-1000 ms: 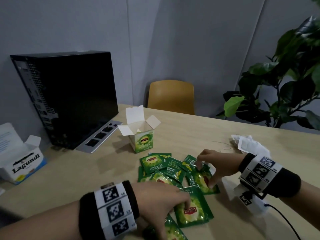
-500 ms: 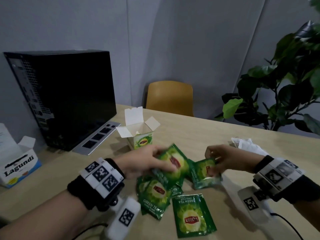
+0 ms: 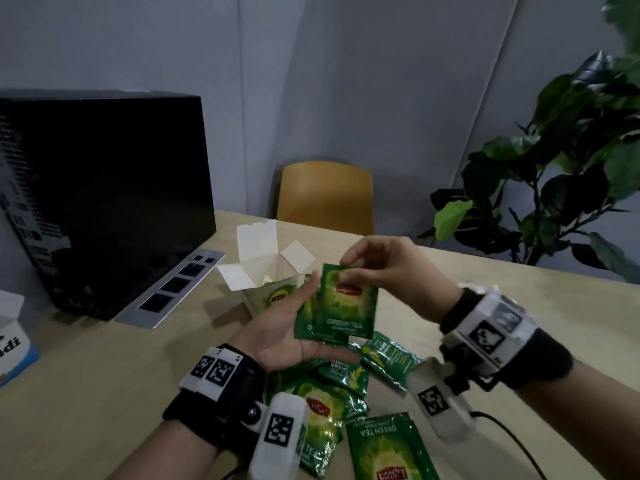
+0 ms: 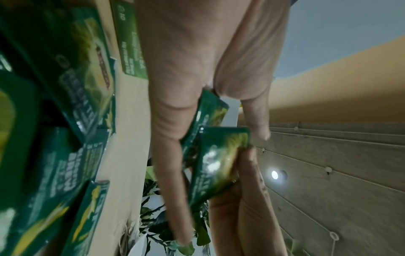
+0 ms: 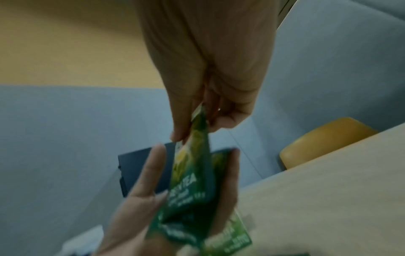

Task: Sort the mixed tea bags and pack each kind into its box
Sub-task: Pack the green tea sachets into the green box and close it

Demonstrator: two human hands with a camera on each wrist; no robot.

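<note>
Since the earlier frames, both of your hands have risen from the pile to the centre of the head view, and the sachet carried by your right hand now meets the one in your left. Your left hand (image 3: 282,332) lies palm up, fingers extended, thumb along the lower edge of a green tea sachet (image 3: 306,322) resting on the palm. Your right hand (image 3: 384,271) pinches the top edge of a second green tea sachet (image 3: 349,306) between thumb and fingertips, holding it upright and overlapping the first. The right wrist view confirms this pinch at the sachet's upper corner.

Loose sachets (image 3: 384,445) remain scattered on the wooden table (image 3: 104,375) at lower centre of the frame, below your hands. An open green tea box (image 3: 266,292), flaps raised, stands just behind your left hand. At left stands a black computer case (image 3: 104,195); at the left edge, a white box (image 3: 10,341), partly cut off
</note>
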